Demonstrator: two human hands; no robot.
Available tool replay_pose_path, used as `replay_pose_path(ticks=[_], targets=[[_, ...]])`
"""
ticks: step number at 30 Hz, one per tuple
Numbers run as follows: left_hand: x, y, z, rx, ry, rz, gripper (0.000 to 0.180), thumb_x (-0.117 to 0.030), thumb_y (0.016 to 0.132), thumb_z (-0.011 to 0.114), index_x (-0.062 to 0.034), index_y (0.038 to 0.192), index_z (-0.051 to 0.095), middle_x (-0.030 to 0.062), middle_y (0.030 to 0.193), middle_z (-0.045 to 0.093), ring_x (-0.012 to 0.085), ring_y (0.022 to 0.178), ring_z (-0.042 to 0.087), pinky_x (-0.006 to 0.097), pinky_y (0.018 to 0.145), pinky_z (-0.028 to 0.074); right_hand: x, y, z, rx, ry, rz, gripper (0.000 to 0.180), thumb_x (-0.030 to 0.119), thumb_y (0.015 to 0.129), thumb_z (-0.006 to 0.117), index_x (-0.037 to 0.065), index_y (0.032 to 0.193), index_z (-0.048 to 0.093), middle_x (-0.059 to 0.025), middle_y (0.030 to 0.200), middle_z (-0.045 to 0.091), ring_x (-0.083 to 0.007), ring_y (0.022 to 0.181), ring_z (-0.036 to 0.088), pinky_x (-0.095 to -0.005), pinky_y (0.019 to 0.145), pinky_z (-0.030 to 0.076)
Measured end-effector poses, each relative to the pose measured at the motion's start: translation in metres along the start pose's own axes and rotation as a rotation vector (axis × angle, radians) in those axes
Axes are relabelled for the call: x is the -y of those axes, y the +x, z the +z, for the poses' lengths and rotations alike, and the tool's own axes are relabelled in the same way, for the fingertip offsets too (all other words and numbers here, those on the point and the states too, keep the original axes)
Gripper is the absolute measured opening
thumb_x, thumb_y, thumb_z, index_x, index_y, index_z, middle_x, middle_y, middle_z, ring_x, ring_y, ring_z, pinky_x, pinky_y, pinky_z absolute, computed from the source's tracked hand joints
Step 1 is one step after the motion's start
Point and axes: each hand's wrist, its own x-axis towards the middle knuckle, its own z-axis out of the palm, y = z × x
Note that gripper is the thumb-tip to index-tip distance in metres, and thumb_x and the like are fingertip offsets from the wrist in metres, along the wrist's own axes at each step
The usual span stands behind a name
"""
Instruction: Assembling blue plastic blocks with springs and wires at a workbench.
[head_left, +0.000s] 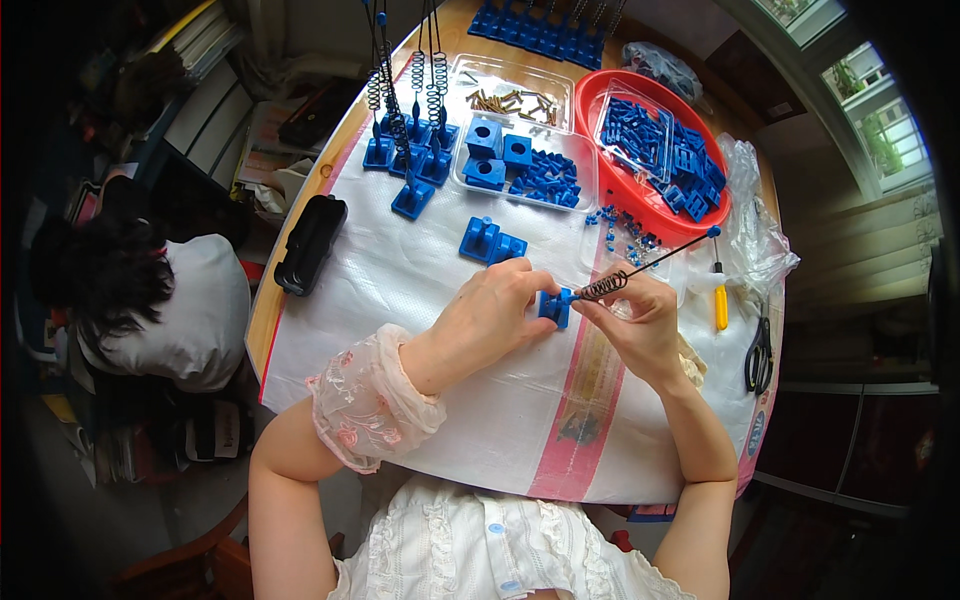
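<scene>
Between the fingers of my left hand (490,310) is a small blue plastic base (553,309), held over the white sheet. My right hand (640,325) pinches a black coil spring (605,287) close to its lower end, right against the blue base. From the spring a thin black rod runs up to the right and ends in a blue tip (713,232). Whether the spring's end sits inside the base is hidden by my fingers. Just beyond my left hand lie blue plastic brackets (490,241).
Blue bases with upright springs (410,150) stand at the far left. Clear trays hold screws (512,104) and blue parts (545,178); a red basin (590,88) is at the far right. A yellow-handled screwdriver (721,305), black scissors (759,360) and a black case (311,245) flank the sheet. Another person (200,310) sits at left.
</scene>
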Motion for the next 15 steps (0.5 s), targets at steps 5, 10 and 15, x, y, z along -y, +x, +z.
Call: replay_pose_path(ticks=[5, 10, 15], targets=[[-0.0015, 0.0002, -0.0003, 0.002, 0.004, -0.005, 0.033, -0.009, 0.08, 0.086, -0.004, 0.11, 0.074, 0.0097, 0.088, 0.064, 0.0219, 0.076, 0.065, 0.034, 0.07, 0.055, -0.0001, 0.0, -0.0005, 0.002, -0.003, 0.003, 0.017, -0.006, 0.079, 0.083, 0.001, 0.095, 0.081, -0.0028, 0.081, 0.067, -0.01, 0.076, 0.055, -0.0264, 0.068, 0.042], [0.001, 0.0002, 0.0007, -0.001, 0.023, 0.011, 0.033, -0.01, 0.08, 0.086, -0.0044, 0.111, 0.075, 0.0098, 0.088, 0.065, 0.022, 0.076, 0.065, 0.034, 0.07, 0.055, 0.0001, 0.0004, -0.001, 0.006, 0.002, 0.002, 0.017, -0.006, 0.08, 0.083, 0.001, 0.095, 0.081, -0.0029, 0.081, 0.068, -0.0101, 0.075, 0.055, -0.0262, 0.068, 0.042], [-0.0011, 0.0006, -0.001, 0.021, 0.018, -0.018, 0.032, -0.01, 0.081, 0.086, -0.0046, 0.11, 0.074, 0.0097, 0.088, 0.064, 0.0219, 0.076, 0.066, 0.034, 0.071, 0.055, 0.0001, 0.0015, -0.0006, -0.013, -0.011, 0.001, 0.013, 0.001, 0.078, 0.085, 0.0, 0.09, 0.079, -0.006, 0.082, 0.07, -0.0125, 0.072, 0.061, -0.0283, 0.066, 0.047]])
